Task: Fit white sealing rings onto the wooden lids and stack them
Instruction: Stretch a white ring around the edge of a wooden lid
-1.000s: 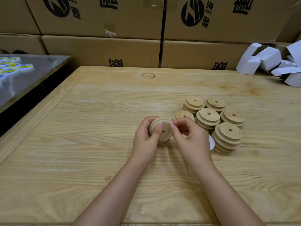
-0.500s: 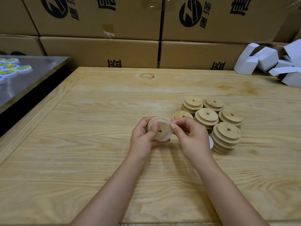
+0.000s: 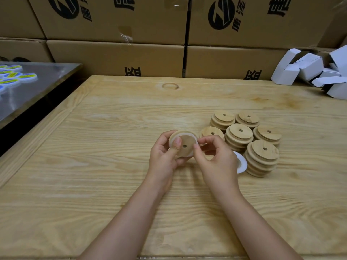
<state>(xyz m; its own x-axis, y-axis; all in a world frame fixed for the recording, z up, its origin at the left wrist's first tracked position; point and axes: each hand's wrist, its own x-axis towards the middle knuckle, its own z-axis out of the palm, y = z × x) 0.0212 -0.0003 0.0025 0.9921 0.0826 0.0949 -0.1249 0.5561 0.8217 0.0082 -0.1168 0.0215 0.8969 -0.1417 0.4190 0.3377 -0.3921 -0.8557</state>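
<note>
From my head view: my left hand (image 3: 165, 158) grips the wooden lid (image 3: 183, 145) above the table (image 3: 93, 166), thumb across it. My right hand (image 3: 216, 162) fingers pinch the white sealing ring (image 3: 195, 145) at its edge, beside the stacked lids (image 3: 262, 158).

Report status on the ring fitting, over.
Left hand grips round wooden lid with centre hole. Right hand pinches white sealing ring at its rim. Stacked wooden lids beside right hand, not obstructing.
</note>
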